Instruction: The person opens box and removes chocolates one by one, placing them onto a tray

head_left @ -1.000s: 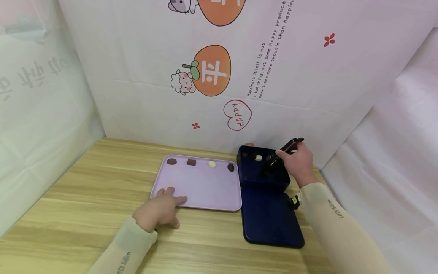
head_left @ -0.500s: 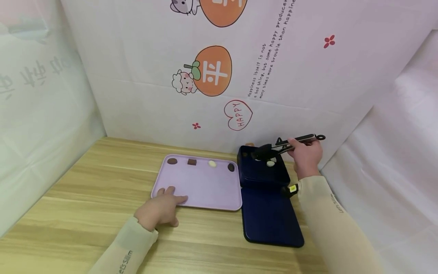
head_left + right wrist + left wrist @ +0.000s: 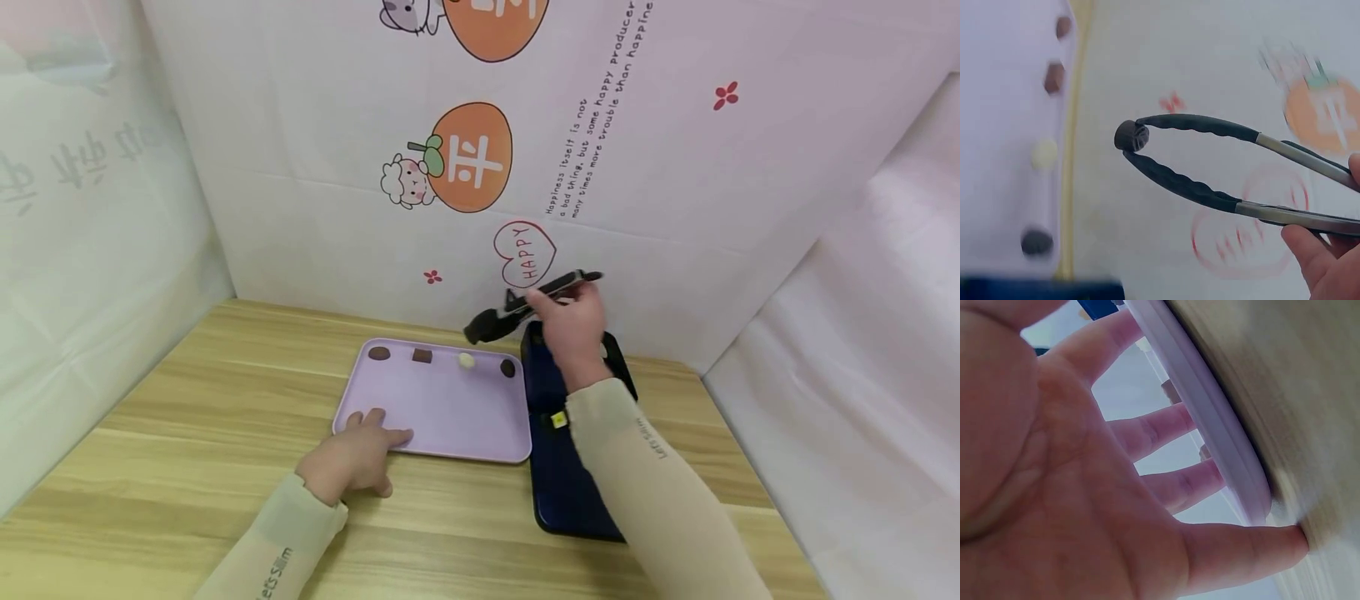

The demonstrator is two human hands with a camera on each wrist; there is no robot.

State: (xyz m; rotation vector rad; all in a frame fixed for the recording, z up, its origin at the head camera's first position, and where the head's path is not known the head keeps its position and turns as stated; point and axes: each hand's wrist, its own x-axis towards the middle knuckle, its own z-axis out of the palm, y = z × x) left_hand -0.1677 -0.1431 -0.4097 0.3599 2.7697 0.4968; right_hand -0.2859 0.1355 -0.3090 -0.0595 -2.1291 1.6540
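My right hand (image 3: 576, 329) holds a pair of black-tipped metal tongs (image 3: 1191, 190) in the air past the far edge of the lilac tray (image 3: 450, 417). In the right wrist view, the tong tips pinch a small dark round chocolate (image 3: 1130, 136). Along the tray's far side lie a brown oval chocolate (image 3: 378, 353), a brown square one (image 3: 422, 356), a cream one (image 3: 467, 361) and a dark one (image 3: 507, 367). My left hand (image 3: 352, 458) rests at the tray's near left corner, fingers spread over its rim; one finger touches the table in the left wrist view.
Right of the tray stands an open dark blue box (image 3: 543, 375), partly hidden by my right arm, with a pale piece (image 3: 603, 351) inside. Its flat blue lid (image 3: 566, 492) lies in front. A printed white cloth (image 3: 337, 233) rises behind the wooden table (image 3: 187, 467).
My right hand has lifted the tongs out of the blue box and moved left, toward the tray's far side, with the dark chocolate in the tips. The left hand stays put.
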